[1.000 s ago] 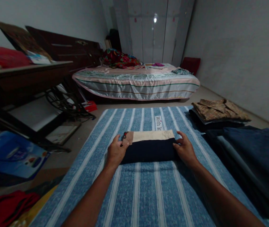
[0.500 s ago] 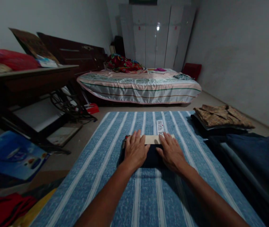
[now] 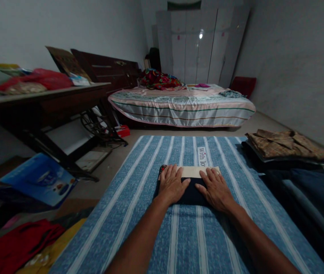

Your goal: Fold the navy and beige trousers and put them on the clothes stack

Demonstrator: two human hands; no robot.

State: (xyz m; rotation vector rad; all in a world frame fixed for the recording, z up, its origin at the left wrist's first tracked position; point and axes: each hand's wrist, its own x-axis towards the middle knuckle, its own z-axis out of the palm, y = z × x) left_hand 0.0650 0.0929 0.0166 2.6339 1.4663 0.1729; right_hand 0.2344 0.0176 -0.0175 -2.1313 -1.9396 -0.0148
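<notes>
A folded piece of dark navy cloth (image 3: 192, 193) with a cream band (image 3: 190, 171) along its far edge lies on the blue-and-white striped cover (image 3: 139, 205). My left hand (image 3: 173, 185) rests flat on its left part, fingers stretched forward over the band. On the right part lies my right hand (image 3: 215, 187), palm down with the fingers stretched out. Both thumbs point inward, with a gap of navy cloth between them. A small dark, red-patterned bit (image 3: 162, 169) shows at the far left corner. The cloth under my palms is hidden.
Folded dark clothes (image 3: 316, 201) and a brown patterned garment (image 3: 287, 144) are stacked along the right. Red cloth (image 3: 19, 243) and a blue box (image 3: 42, 179) lie at the left, below a table (image 3: 93, 88). Behind stands a bed (image 3: 185, 110).
The whole view has shifted, so everything sits further right in the picture. Both hands stay flat on the folded cloth, with no clear movement over it.
</notes>
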